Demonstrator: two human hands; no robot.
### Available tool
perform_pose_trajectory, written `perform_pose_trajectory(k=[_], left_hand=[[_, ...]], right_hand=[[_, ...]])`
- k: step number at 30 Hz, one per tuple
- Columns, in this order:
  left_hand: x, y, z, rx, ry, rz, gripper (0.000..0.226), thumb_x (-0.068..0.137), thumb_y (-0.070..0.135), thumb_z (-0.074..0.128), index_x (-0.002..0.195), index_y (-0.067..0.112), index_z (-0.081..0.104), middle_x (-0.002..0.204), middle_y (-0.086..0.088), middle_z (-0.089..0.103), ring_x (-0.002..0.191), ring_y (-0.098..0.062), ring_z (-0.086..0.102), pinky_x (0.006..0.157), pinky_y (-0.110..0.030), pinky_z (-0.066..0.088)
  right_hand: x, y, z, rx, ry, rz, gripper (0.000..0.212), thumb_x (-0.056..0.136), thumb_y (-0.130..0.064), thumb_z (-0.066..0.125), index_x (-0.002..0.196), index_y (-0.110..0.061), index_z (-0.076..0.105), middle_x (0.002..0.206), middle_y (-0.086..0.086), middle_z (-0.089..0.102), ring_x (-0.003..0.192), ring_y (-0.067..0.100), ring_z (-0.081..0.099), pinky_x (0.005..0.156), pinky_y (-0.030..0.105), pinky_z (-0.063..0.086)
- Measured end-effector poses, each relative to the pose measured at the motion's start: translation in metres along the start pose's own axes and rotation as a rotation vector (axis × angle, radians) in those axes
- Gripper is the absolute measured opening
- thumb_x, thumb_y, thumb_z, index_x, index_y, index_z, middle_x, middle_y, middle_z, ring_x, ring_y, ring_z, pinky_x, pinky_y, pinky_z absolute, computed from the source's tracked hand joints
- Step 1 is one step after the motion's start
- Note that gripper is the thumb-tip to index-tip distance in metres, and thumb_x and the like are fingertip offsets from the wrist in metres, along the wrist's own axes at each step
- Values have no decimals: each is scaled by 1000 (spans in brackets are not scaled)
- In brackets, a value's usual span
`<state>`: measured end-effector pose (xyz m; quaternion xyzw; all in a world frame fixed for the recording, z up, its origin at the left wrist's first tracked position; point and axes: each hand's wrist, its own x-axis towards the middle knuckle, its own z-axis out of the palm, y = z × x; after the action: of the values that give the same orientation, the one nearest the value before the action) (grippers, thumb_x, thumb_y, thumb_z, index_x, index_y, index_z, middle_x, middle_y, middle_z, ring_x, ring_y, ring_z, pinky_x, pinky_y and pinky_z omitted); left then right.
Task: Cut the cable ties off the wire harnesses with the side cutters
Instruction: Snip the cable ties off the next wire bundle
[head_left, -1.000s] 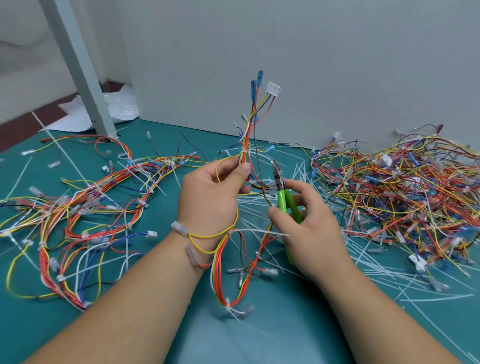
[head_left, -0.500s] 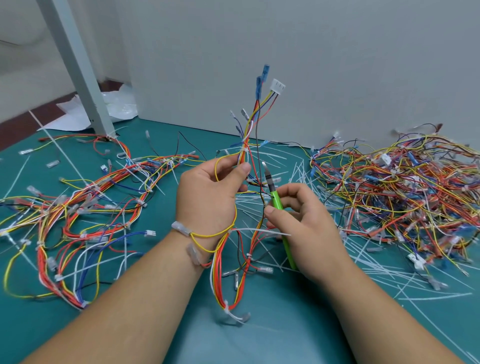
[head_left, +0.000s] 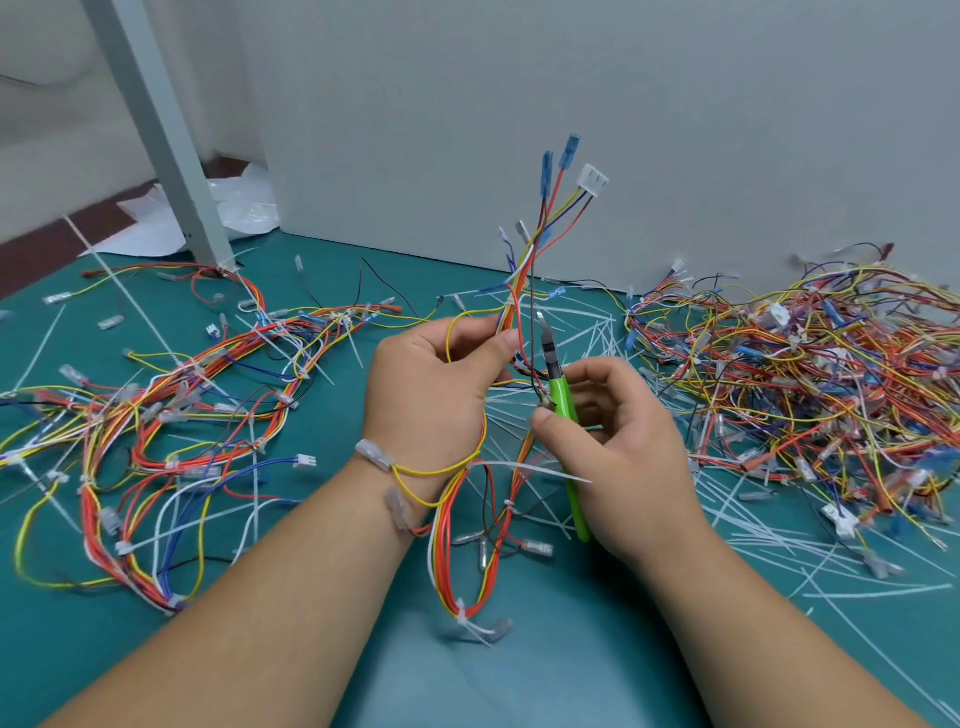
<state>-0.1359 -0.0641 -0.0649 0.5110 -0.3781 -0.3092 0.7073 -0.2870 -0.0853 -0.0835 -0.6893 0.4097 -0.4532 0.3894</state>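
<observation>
Head view: multicoloured harness (head_left: 511, 312), green-handled side cutters (head_left: 561, 397)

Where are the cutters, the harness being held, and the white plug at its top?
cutters (head_left: 562, 397): head view, on the green handle.
harness (head_left: 511, 317): head view, on the bundle just above the grip.
white plug (head_left: 594, 180): head view, on its housing.

Bare forearms (head_left: 270, 587), left hand (head_left: 431, 395), right hand (head_left: 623, 447)

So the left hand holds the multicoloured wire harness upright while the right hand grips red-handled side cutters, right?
No, green, not red, as the head view shows: the left hand holds the multicoloured wire harness upright while the right hand grips green-handled side cutters.
</observation>
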Motion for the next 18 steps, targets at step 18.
perform_pose_trajectory(k=[18], left_hand=[[-1, 1, 1, 15, -6, 20, 11, 87, 10, 77, 93, 19, 79, 73, 5, 76, 62, -9, 65, 61, -16, 50]], right_hand=[[-2, -6, -3, -12, 32, -41, 24, 73, -33, 80, 93, -33, 67, 90, 1, 69, 75, 17, 68, 72, 38, 58]])
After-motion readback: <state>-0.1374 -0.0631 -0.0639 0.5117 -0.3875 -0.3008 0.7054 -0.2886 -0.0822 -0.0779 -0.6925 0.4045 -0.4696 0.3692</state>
